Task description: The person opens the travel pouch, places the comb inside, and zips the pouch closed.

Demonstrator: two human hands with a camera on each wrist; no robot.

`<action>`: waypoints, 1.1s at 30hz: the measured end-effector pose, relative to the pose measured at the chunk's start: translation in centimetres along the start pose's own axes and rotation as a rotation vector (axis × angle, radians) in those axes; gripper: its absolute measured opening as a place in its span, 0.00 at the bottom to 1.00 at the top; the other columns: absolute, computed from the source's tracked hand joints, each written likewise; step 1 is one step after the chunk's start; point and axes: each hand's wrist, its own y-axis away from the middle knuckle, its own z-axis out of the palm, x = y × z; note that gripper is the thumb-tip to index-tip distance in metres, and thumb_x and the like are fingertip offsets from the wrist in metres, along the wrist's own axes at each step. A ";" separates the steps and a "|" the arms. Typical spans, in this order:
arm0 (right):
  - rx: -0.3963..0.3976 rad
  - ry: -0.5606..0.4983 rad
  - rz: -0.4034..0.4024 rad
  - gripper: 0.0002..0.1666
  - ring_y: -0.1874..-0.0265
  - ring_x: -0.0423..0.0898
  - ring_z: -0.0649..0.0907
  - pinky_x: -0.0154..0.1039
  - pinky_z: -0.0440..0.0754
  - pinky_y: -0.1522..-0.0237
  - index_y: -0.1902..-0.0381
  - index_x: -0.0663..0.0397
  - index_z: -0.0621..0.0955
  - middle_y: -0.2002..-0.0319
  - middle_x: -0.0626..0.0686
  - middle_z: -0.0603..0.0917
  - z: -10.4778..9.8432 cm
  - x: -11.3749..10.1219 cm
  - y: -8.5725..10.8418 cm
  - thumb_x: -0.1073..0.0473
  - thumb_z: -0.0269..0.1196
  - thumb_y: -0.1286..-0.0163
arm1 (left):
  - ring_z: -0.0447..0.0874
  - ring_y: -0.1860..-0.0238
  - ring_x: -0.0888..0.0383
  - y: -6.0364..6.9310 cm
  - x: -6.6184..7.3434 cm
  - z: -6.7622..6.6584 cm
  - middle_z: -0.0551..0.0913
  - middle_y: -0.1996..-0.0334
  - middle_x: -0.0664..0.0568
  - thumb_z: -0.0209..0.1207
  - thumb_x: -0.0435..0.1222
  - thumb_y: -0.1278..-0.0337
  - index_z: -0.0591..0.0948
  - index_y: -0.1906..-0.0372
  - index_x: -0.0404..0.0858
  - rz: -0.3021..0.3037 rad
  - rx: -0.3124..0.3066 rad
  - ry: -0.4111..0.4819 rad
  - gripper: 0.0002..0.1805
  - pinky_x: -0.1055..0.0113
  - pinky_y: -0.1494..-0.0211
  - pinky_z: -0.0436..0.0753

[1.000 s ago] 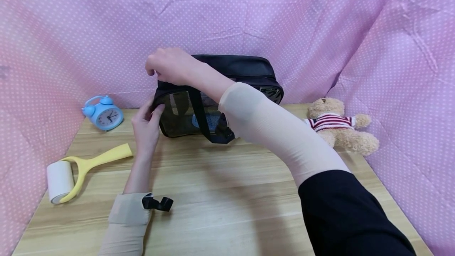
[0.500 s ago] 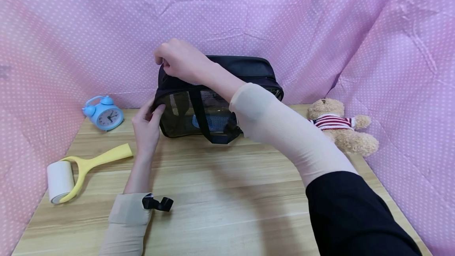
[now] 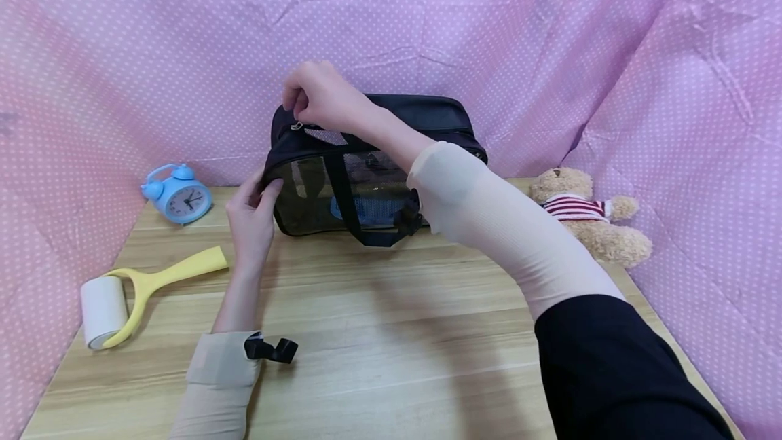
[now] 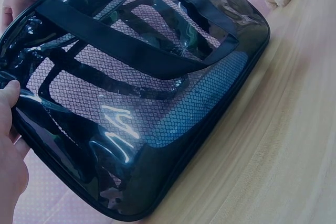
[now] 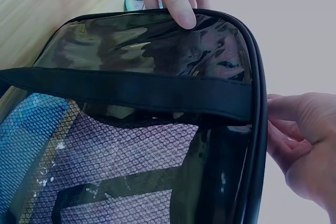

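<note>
A black see-through bag (image 3: 305,212) with a dark strap (image 3: 343,189) stands upright at the back of the table. My left hand (image 3: 252,226) pinches its left end, thumb on the front face and fingers behind. Over the top left, my right hand (image 3: 324,95) has curled fingers pinching the zipper pull; the metal slider (image 3: 296,126) shows just under the fingertips. A gap in the top shows to the right of the slider. Through the front, something blue (image 4: 205,100) is visible at the bag's bottom. In the right wrist view, my left thumb (image 5: 184,14) presses the bag's end.
A blue alarm clock (image 3: 183,199) stands at the back left. In front of it lies a yellow-handled lint roller (image 3: 146,284). A teddy bear (image 3: 571,212) in a striped shirt lies at the right. Pink dotted cloth (image 3: 391,26) hangs behind the wooden table (image 3: 366,358).
My right hand has moved rightward and slightly up along the bag's top, uncovering its left corner and the slider. My left hand has stayed in place on the bag.
</note>
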 end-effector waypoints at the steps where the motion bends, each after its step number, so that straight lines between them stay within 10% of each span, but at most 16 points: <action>1: 0.001 -0.016 0.003 0.16 0.56 0.38 0.86 0.26 0.81 0.51 0.54 0.56 0.89 0.54 0.51 0.90 0.0 0.1 0.1 0.70 0.57 0.30 | 0.86 0.47 0.68 0.0 0.0 0.0 0.88 0.51 0.65 0.64 0.29 0.33 0.86 0.42 0.33 0.000 0.000 0.003 0.16 0.77 0.43 0.83; 33: -0.106 -0.213 0.090 0.06 0.68 0.40 0.88 0.34 0.88 0.62 0.59 0.62 0.88 0.61 0.57 0.91 -1.1 3.5 1.8 0.69 0.68 0.33 | 0.87 0.51 0.69 0.0 -0.1 -0.1 0.89 0.54 0.67 0.64 0.29 0.33 0.86 0.45 0.28 0.048 -0.008 0.002 0.14 0.76 0.45 0.83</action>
